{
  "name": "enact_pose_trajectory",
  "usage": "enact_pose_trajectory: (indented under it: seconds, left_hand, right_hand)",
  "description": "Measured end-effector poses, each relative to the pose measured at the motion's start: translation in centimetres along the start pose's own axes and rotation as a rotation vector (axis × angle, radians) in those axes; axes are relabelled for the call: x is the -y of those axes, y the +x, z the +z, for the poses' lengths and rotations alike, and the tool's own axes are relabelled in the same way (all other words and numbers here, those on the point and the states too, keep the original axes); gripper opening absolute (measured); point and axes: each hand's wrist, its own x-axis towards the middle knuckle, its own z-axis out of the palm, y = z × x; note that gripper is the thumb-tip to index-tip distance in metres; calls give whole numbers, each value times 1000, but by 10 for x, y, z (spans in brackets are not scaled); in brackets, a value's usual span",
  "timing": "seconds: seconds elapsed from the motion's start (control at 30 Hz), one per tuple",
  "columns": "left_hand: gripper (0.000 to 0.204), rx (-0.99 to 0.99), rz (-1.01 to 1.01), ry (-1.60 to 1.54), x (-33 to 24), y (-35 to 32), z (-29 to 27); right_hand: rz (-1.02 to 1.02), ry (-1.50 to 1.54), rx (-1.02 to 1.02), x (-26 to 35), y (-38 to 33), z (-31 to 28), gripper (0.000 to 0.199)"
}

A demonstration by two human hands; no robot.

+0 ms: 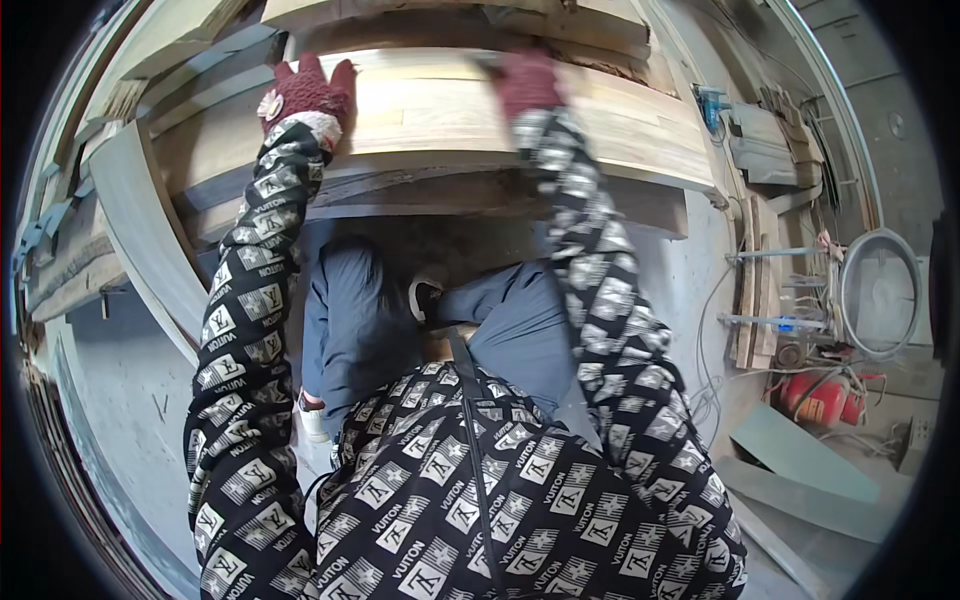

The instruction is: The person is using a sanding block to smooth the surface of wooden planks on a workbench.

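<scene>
My left hand (308, 98), in a dark red knitted glove, lies with spread fingers on the left part of a pale wooden panel (430, 112) made of joined strips. My right hand (530, 85), gloved the same way, is over the panel's far edge right of centre. Motion blurs its fingers. A small dark shape (488, 64) shows at its left side; I cannot tell what it is or whether the hand holds it. Both arms stretch forward in black-and-white patterned sleeves. Under the panel lies a thicker, darker timber (430, 190).
More boards (570, 25) lie beyond the panel. A curved-looking plank (150, 230) leans at the left. To the right stand a round-framed fan (880, 293), a red machine (815, 398), a pale green sheet (800, 455) and loose cables. My bent knees are just before the timber.
</scene>
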Motion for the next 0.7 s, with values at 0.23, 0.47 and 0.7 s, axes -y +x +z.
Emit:
enact_pose_trajectory:
  seconds: [0.23, 0.47, 0.7]
  left_hand:
    - [68, 17, 24, -34, -6, 7, 4]
    - [68, 16, -18, 22, 10, -3, -9]
    - [66, 11, 52, -13, -23, 3, 2]
  right_hand:
    - [-88, 99, 51, 29, 5, 1, 31]
    - [245, 16, 85, -184, -9, -53, 35]
    - [-157, 210, -52, -78, 4, 44, 19]
